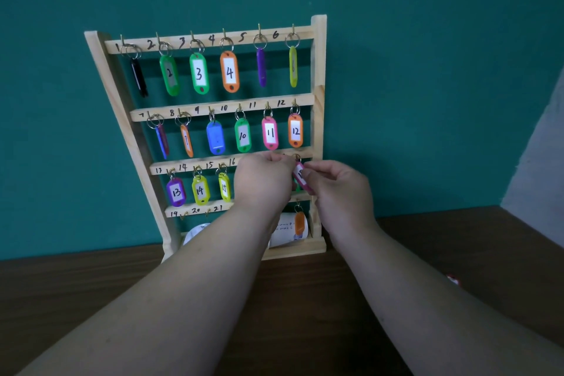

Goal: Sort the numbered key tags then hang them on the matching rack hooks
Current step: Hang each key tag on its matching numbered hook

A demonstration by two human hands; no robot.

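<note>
**Pink tag at the right end of the third row**

Your right grip (338,189) pinches the pink tag (300,176) by its body, just under the third bar of the rack (319,76), at the right end. Its ring (296,158) sits up at the bar; hooked or not, can't tell. Your left grip (262,183) is curled with its fingertips at the same bar. Whether it pinches anything is hidden.

Risks:
- If you let go before the ring seats, the tag likely drops to the counter (427,247).
- A green tag (296,188) hangs right behind the pink one, so the rings could tangle or share a hook.
- A hard push on the bar might rock the rack.
- You could pick the wrong hook, since your hands cover the bar numbers here.

Hard to see:
- The pink tag shows a 1, and the rest of its number is covered.
- Bar labels past 16 and their hooks are blocked.
- The tags at 1, 5, 6 and 7 hang edge-on and can't be read.
- The orange tag (300,224) in the bottom row has an unclear number.
- The white objects behind it can't be identified.
</note>
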